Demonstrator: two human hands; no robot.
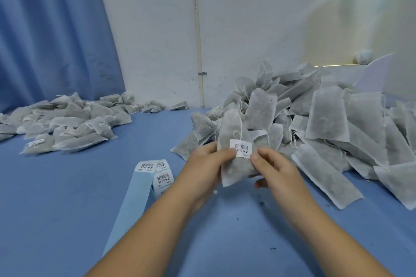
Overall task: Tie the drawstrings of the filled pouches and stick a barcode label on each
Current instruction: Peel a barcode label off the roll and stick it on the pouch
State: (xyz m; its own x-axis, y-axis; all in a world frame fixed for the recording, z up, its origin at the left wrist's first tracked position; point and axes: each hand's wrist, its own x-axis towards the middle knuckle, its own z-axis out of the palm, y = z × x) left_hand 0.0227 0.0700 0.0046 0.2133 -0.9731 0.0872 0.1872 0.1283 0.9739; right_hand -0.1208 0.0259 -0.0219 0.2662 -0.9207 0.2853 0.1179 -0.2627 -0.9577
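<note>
I see my left hand (203, 164) and right hand (274, 171) both pinching the upright grey fabric pouch (234, 171), its white barcode label (241, 147) facing me, with the pile of labelled pouches (67, 123) lying left, nearer the left hand.

A blue curtain (51, 29) hangs left of a white wall (247, 18), where a thin pipe (198, 29) drops to the blue-covered table (67, 209), a window (351, 7) glowing at right.

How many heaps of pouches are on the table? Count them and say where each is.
2. A tall heap lies on the right of the table. A flatter heap lies far left by the curtain. Stray pouches lie between them; more may be out of frame.
</note>
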